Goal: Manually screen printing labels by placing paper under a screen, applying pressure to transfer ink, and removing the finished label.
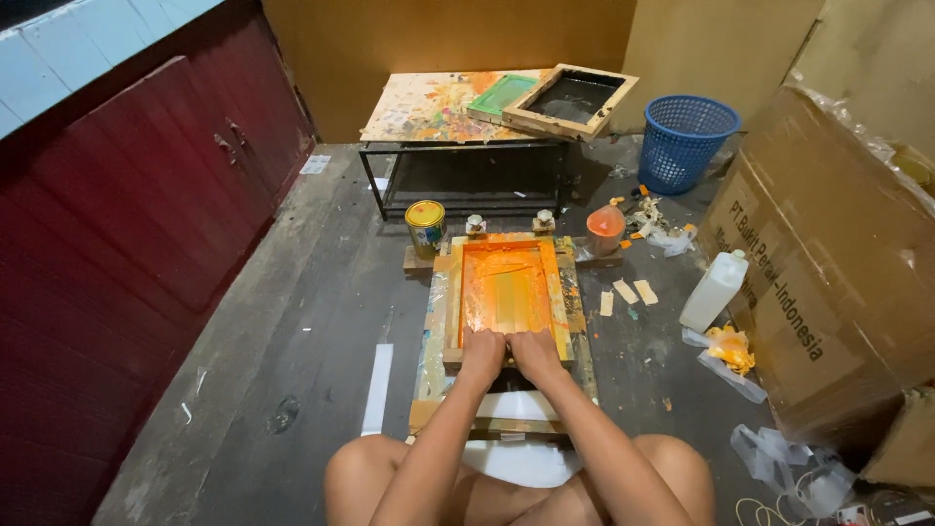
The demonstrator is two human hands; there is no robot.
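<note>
The wooden-framed printing screen coated in orange ink (506,289) lies flat on the dark floor, directly ahead of the seated person's knees. The left hand (482,353) and right hand (537,353) sit side by side at its near edge, both clenched over something pressed to the mesh; what they grip is hidden. A yellow paint tin (425,226) stands beyond the frame's far left corner.

A single head-worn camera looks steeply down and forward from above the seated person's knees. The floor fills the view, the frame (506,292) lies near at centre, and a table (429,107) stands far.
</note>
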